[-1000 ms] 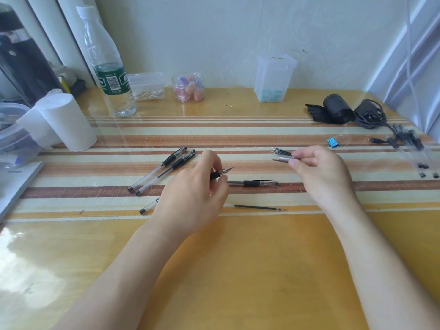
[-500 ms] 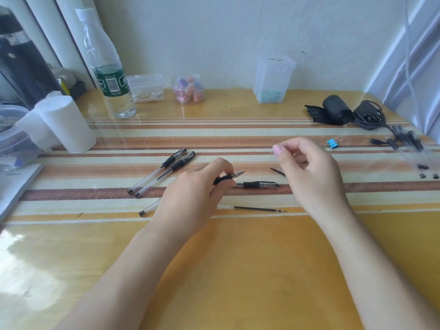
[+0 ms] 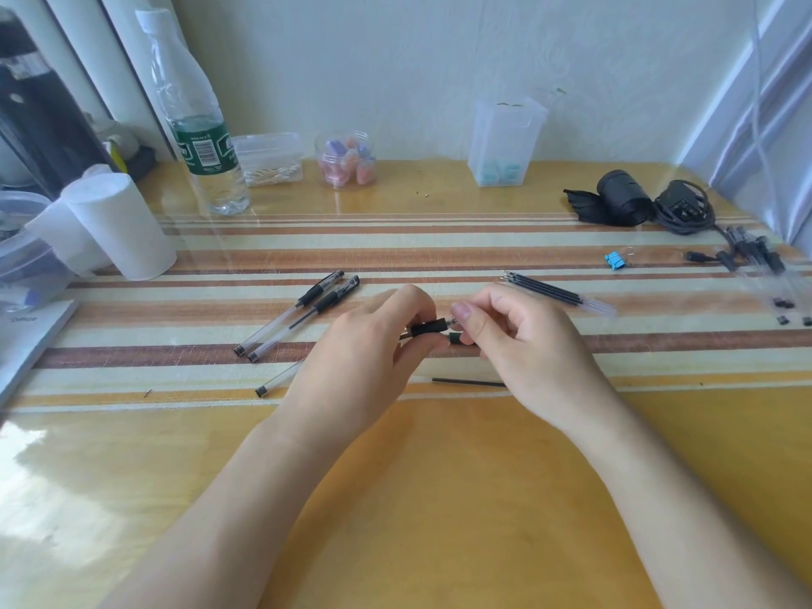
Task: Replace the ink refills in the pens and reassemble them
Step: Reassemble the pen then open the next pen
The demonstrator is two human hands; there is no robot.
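Over striped table (image 3: 439, 252), left hand (image 3: 364, 349) is pinching pen (image 3: 428, 329) by its black grip; right hand (image 3: 518, 340) is gripping its tip (spare refills (image 3: 553, 293) lying behind).

Glossy, smooth tabletop (image 3: 439, 520) under a clear sheen, over a matt woven-looking striped mat (image 3: 439, 257). Clear plastic pen barrels (image 3: 281, 327) with matt black grips. Transparent plastic bottle (image 3: 197, 116), translucent plastic box (image 3: 505, 142), white paper roll (image 3: 127, 230).
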